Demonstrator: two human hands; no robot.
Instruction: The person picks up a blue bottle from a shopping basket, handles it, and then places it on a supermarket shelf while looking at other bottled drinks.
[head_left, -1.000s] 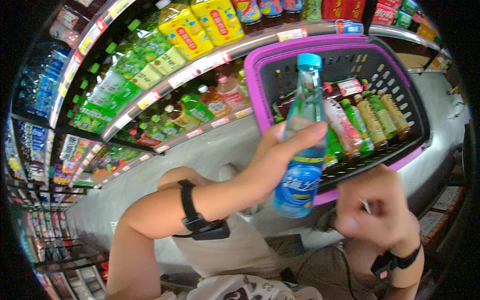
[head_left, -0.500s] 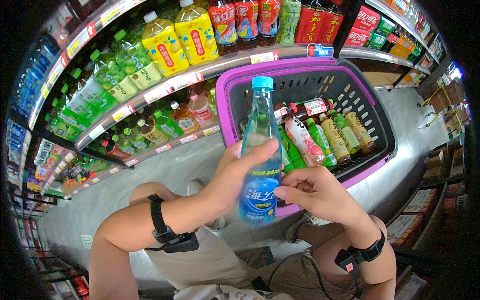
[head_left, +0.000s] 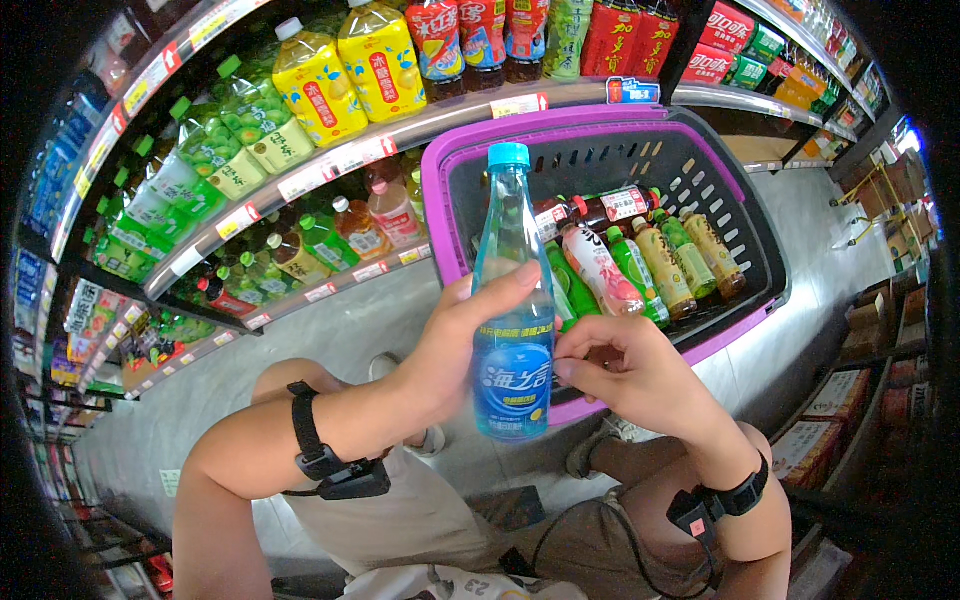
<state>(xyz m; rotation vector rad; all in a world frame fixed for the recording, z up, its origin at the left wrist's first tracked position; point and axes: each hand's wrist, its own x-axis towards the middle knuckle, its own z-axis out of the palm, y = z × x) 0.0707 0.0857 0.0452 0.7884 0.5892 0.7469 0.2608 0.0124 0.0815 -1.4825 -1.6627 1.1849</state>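
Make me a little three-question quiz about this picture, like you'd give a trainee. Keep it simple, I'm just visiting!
1. Which of the person's hands grips the blue bottle?
2. True or false: the bottle's turquoise cap is off.
3. Which colour edges the shopping basket: (a) yellow, (b) purple or (c) red?

Key:
1. The left hand.
2. False; it is on.
3. (b), purple.

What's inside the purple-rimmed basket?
The basket holds a pink-and-white bottle, green bottles, yellowish bottles and dark bottles. The left hand, its blue bottle and the right hand partly cover the left and near sides; anything behind them is hidden.
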